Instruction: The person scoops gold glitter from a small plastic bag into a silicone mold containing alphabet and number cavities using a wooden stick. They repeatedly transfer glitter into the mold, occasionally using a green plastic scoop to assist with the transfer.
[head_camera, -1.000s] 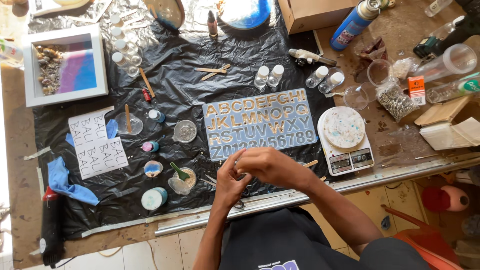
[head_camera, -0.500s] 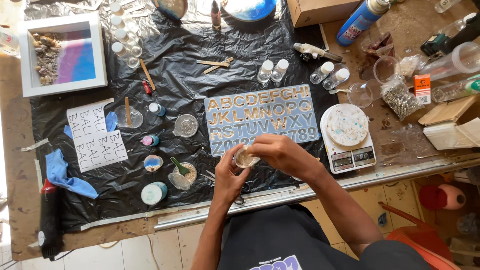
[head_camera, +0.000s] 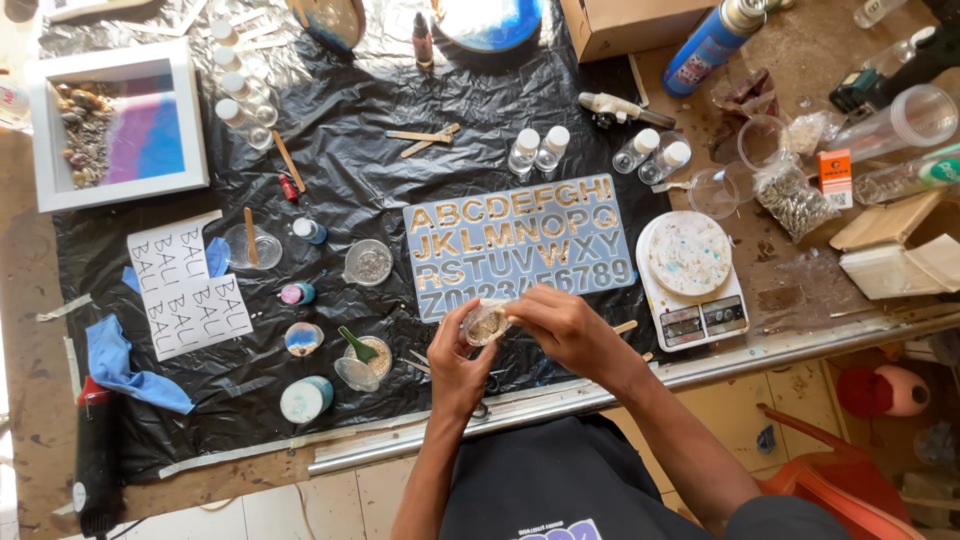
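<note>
Currently I am watching both hands, left hand and right hand, fingers pinching a small clear cup of glittery fill; tilting risks spilling onto the letter mould.

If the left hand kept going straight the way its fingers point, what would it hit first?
Likely the small clear cup that the left hand already grips with the right hand; beyond it, the letter mould, though height is unclear.

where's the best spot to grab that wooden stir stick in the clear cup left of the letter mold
Take the wooden stir stick by its upper end, which juts past the rim of the clear cup, coming from above. It leans tilted across the cup with its lower end inside, so only that top stretch is free. Both hands are busy: the left hand and right hand hold a small clear cup.
</note>
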